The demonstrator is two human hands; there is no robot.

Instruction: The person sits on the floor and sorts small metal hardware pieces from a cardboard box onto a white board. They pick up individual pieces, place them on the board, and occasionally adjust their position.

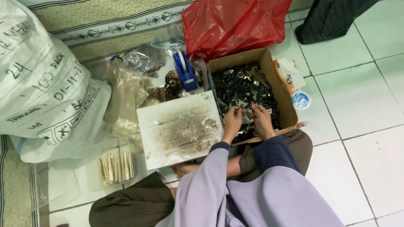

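Small metal parts [246, 112]: silvery, thin, flat-looking bits, too small to make out the exact shape; pinched between both hands just above the pile in the cardboard box [275, 82]. Left hand [232, 118] has fingertips closed on one piece, right hand [261, 117] likewise pinching a piece, the two hands almost touching over the near end of the box. Box contents: heap of dark, mostly black small parts [242, 88] with a few lighter grey ones mixed in at the far end. Box sits on the tiled floor [366, 96] against the person's knee. At 9 o'clock from the hands, touching the box side: a white board [179, 128], smudged dark grey, with two small silvery pieces [187, 114] lying near its far edge. At 11 o'clock: blue tape dispenser [184, 69] and crumpled clear plastic bags [141, 61]. At 12 o'clock: red plastic bag [233, 23] behind the box. At 2 o'clock: white packet [292, 77] just beside the box wall. Far out at 9 o'clock: big white woven sack [40, 80]; below it a clear tray with a row of pale gold strips [115, 167].
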